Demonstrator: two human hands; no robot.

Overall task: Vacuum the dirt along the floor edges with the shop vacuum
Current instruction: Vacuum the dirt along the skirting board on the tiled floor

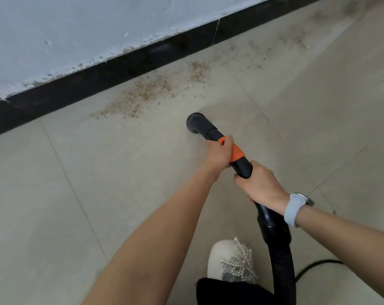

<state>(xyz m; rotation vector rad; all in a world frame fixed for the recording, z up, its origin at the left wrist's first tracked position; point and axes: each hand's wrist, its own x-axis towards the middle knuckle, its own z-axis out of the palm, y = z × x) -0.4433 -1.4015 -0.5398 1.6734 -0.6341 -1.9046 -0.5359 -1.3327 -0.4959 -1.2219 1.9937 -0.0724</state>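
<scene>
Dirt (147, 93): I see it strewn along the black baseboard (112, 71), upper centre.
Nozzle (195, 124): centre frame, just short of it.
Left hand (219, 154): wrapped around the wand (237, 155).
Right hand (260, 184): clamped on the wand behind.
Technique: I'd sweep slowly, nozzle low against the baseboard.

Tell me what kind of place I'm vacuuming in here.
Probably an indoor room, maybe just renovated or little used: pale floor tiles, a black baseboard under a chipped painted wall, and gritty dirt strewn along that edge. Both hands grip the wand.
</scene>
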